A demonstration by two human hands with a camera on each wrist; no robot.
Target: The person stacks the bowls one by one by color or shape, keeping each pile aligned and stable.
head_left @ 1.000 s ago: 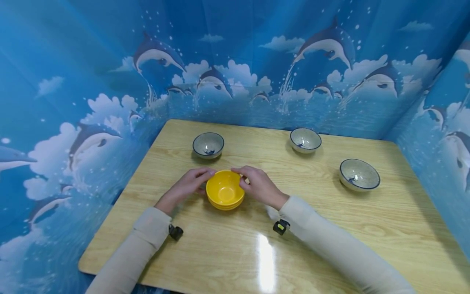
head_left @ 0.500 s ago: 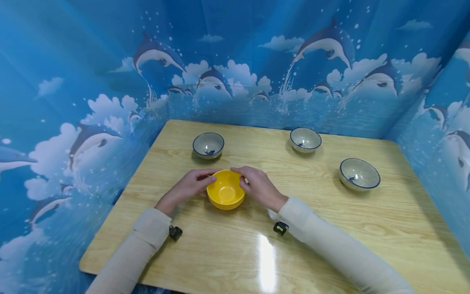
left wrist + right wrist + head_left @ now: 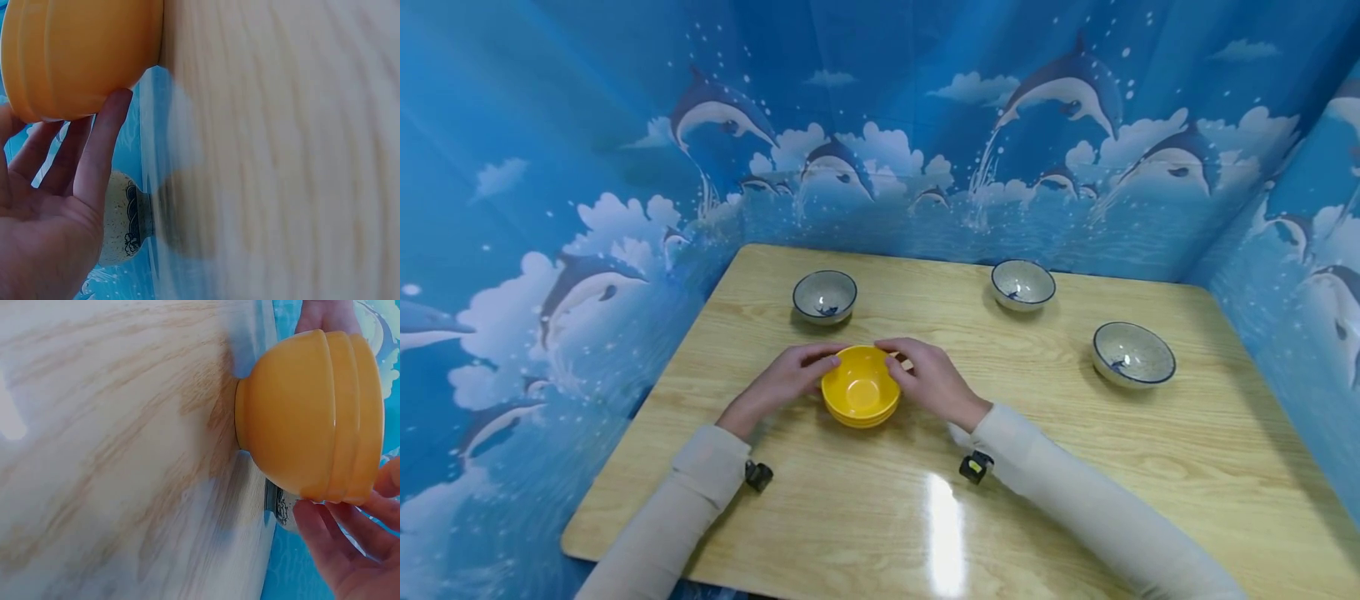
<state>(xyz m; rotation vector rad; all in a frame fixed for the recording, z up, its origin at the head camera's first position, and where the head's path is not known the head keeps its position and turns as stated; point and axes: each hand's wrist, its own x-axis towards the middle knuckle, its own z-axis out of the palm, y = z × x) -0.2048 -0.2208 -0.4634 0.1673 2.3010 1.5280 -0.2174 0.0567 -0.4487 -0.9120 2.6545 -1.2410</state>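
A stack of yellow bowls (image 3: 861, 392), nested one in another, stands upright on the wooden table. Its foot meets the tabletop in the right wrist view, where several rims show on the yellow bowls (image 3: 306, 419). My left hand (image 3: 786, 383) holds the stack's left side, thumb at the top rim and fingers against the outer wall. In the left wrist view, the fingers of the left hand (image 3: 69, 181) touch the yellow wall (image 3: 94, 56). On the opposite side my right hand (image 3: 936, 383) grips the rim between thumb and fingers; the right hand (image 3: 350, 544) also shows below the bowls.
Behind the stack, to the left, is a grey bowl with a blue rim (image 3: 825, 297). Two similar bowls stand at the back right (image 3: 1023, 286) and right (image 3: 1133, 357). A dolphin-printed curtain (image 3: 880, 125) encloses the wooden table (image 3: 820, 517).
My left thumb has come over the top rim of the yellow bowls. The right thumb and fingers have shifted slightly on the rim. The stack stays nearly in place.
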